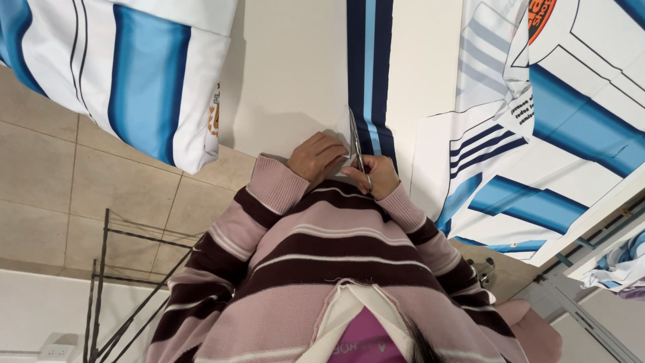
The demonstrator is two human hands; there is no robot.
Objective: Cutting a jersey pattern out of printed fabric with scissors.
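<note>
Cutting thin, floppy white sheet [295, 74] along the dark blue stripe [369, 67]; right hand [373, 176] closed around scissors [356, 144], left hand [316, 158] pinching the sheet's near edge, likely tearing easily, best held beside the blades

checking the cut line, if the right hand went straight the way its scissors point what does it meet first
Probably the white sheet, along its edge with the dark blue striped band; the scissors in the right hand point along it.
</note>
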